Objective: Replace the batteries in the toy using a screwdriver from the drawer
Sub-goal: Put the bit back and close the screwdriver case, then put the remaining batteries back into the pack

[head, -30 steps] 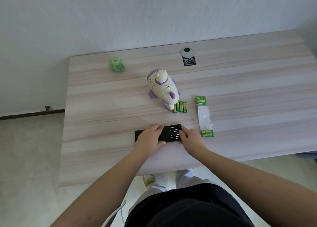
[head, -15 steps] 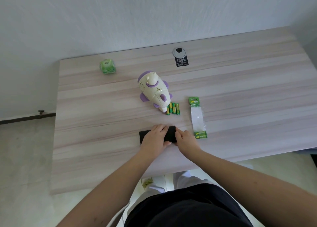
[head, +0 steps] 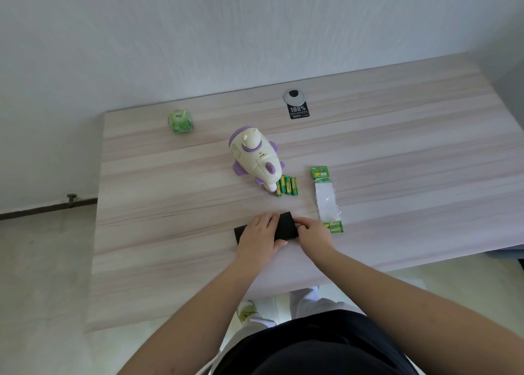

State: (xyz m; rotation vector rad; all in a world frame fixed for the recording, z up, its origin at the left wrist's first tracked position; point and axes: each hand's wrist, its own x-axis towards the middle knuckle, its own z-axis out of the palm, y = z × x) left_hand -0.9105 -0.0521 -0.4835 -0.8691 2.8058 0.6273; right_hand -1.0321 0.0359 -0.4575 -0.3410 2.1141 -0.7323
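A white and purple rocket-shaped toy (head: 255,159) lies on its side in the middle of the wooden table (head: 170,204). Several green and yellow batteries (head: 287,186) lie side by side against its near end. A flat black case (head: 286,225) sits close to the table's front edge. My left hand (head: 259,237) lies over the case's left part, fingers on top and thumb at the near side. My right hand (head: 313,231) grips the case's right end with curled fingers. The case looks closed, its contents hidden.
An opened battery blister pack (head: 326,199) with green ends lies right of the case, touching my right hand. A green cube (head: 181,121) stands at the back left. A grey cable grommet (head: 295,96) and black label (head: 298,111) are at the back.
One second ago the case's right part showed a row of bits. It is now covered in plain black, and my right hand has moved left against the case's end.
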